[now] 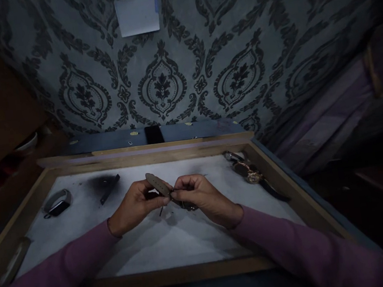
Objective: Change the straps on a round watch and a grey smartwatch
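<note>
A watch strap point(157, 184), brownish-grey with a row of holes, is pinched between the thumb and fingers of my left hand point(137, 205), its rounded end pointing up. My right hand point(203, 194) has its fingers closed at the other end of the strap, close to my left fingertips. Just under my right fingers shows part of a dark, shiny watch point(188, 206), mostly hidden by the hand. Whether the strap is joined to it I cannot tell. A thin dark piece point(161, 211) sticks out below my left thumb.
A wooden-framed tray point(181, 275) with a white bottom surrounds my hands. Inside lie a smartwatch point(58, 203), a dark flat strip point(110, 189) and several watches point(252, 176) at right. Behind the tray rests a black phone point(154, 134); a white card point(138, 15) hangs on the patterned wall.
</note>
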A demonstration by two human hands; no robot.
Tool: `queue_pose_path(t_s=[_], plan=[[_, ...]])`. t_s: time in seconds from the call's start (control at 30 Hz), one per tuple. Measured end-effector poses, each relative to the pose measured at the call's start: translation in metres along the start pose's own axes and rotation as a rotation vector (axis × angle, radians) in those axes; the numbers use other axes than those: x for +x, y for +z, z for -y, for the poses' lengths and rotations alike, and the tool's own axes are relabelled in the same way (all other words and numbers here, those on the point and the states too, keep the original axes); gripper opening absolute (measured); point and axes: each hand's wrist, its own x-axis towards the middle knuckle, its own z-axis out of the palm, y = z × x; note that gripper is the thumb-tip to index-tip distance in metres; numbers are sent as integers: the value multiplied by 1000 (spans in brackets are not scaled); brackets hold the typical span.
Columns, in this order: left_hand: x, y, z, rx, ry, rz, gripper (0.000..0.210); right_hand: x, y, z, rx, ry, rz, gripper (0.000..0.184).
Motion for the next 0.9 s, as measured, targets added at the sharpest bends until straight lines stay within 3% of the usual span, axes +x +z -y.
queue_pose_path(t_s=[0.2,0.4,0.9], plan=[[-1,0,0,16,-2,15,14,1,1,-3,-12,12,-15,24],[3,-8,-4,-36,-56,105,17,0,-1,-2,-5,21,-49,23],[6,-11,-4,-122,-226,136,18,-2,3,-9,-3,34,59,16]])
